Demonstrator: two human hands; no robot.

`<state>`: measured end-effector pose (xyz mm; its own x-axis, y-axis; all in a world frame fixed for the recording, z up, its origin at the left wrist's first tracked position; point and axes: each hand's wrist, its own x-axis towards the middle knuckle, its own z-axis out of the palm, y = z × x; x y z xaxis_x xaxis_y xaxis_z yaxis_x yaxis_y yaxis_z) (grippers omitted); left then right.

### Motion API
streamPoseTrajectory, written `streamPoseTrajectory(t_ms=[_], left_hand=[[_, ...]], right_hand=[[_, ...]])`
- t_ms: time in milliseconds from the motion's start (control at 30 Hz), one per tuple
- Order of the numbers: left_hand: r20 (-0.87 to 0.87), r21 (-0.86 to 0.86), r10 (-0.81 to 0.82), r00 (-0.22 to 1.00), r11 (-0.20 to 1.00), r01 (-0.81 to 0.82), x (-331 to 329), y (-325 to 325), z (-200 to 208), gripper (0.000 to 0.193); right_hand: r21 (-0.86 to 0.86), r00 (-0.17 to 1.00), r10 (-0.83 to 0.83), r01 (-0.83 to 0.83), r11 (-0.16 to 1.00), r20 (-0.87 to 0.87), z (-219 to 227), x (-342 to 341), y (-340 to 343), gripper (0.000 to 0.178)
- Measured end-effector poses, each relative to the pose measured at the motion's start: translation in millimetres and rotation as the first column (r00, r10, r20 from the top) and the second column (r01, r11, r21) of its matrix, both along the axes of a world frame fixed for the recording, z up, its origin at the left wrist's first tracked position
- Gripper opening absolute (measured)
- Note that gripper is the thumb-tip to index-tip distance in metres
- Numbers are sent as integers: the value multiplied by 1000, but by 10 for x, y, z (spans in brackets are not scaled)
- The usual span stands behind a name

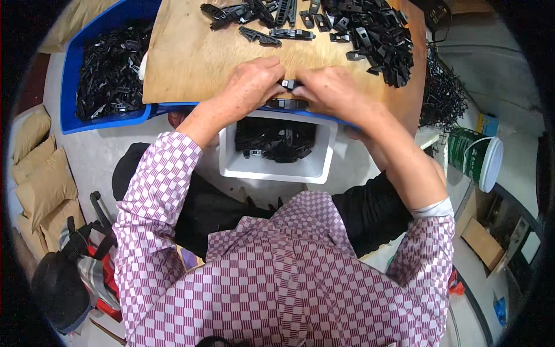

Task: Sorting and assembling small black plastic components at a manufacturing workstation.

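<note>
At the near edge of the wooden board (191,63), my left hand (254,76) and my right hand (330,88) meet with fingers closed. Between their fingertips is a small black plastic part (289,84) with a shiny grey top; the fingers hide most of it. Just below, by the board's edge, lies a long black plastic piece (287,104); whether it is joined to the held part I cannot tell. Beyond my hands lie long slotted black pieces (257,36) and, to their right, a heap of short black pieces (381,43).
Under the board's edge stands a white bin (277,172) with black parts inside. A blue crate (68,87) full of black parts is at the left. Thin black pieces (442,87) pile up beyond the board's right side, near a green bucket (467,151). Brown packages (43,179) lie far left.
</note>
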<state>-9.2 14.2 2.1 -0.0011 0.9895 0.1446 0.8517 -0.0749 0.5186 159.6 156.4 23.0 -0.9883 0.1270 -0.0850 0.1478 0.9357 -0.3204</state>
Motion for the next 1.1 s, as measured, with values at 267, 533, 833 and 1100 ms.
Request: streamPoseTrajectory(t_ms=[267,533,833,1100], left_hand=[[-280,331,256,925,930,-157,-375,189,12,20],[-187,111,277,942,959,-260,-295,277,47,32],[759,-443,523,387,851,-282,34,340,-85,40],[113,28,257,960,965,-262,-32,144,-75,29]], right_hand=[[537,1000,-18,19,843,-8,105,224,515,28],[76,936,-112,145,986,-334,-24,160,578,29],[-3,971,-165,167,986,-176,-84,298,469,24],[60,976,-108,121,991,-187,-13,199,421,19]])
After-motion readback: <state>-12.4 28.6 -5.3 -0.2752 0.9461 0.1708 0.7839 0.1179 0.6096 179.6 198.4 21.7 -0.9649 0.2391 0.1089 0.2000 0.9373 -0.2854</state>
